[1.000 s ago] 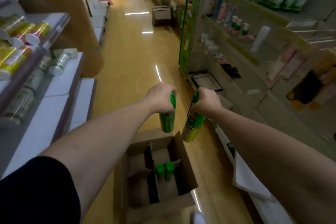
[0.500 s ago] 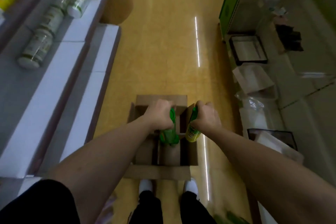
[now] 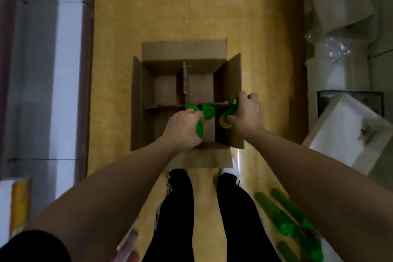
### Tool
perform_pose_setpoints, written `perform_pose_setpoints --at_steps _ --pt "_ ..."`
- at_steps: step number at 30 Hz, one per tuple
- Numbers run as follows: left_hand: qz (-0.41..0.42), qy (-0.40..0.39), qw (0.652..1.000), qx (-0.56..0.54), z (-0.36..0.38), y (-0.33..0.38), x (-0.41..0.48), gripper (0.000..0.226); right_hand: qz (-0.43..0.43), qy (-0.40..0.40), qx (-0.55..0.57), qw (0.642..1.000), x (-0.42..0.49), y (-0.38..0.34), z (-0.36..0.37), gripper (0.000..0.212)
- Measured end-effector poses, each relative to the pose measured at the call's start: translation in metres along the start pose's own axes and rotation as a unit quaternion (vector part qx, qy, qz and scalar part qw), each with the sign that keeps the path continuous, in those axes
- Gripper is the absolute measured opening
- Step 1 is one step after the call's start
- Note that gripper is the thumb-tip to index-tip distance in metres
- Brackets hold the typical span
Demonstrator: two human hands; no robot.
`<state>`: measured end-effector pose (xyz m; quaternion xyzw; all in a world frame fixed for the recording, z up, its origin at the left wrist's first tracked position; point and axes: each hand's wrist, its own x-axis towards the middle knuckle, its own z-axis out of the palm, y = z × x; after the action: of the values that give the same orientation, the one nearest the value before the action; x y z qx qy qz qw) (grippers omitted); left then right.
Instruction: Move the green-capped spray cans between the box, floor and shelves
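One cardboard box (image 3: 180,49), four green-capped cans (image 3: 208,111) in view there.

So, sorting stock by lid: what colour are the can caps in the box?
Bright green caps, seen best in the head view, inside the cardboard box.

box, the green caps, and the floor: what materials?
Box: brown corrugated cardboard, matte; slotted dividers and folded-out flaps show it. Green caps: likely moulded plastic, smooth with a slight sheen. The left hand and right hand each grip a capped can; the body material is unclear. Floor: glossy yellow, probably vinyl or polished tile, given the mirrored light strips.
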<state>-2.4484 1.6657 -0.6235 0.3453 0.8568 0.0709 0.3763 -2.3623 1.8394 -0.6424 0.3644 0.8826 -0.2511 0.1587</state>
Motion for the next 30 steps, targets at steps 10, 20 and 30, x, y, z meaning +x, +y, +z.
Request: perform_pose_setpoints --at_steps 10,20,30 --pt "0.066 -0.002 0.996 0.059 0.087 -0.048 0.063 0.061 0.066 0.056 0.063 0.994 0.056 0.019 0.097 0.052" --pt "0.08 0.005 0.991 0.105 0.151 -0.095 0.102 0.059 0.163 0.085 0.145 0.972 0.097 0.024 0.173 0.057" --pt "0.132 0.011 0.974 0.186 0.187 -0.118 0.122 0.055 0.246 0.109 0.301 0.915 0.111 0.037 0.219 0.058"
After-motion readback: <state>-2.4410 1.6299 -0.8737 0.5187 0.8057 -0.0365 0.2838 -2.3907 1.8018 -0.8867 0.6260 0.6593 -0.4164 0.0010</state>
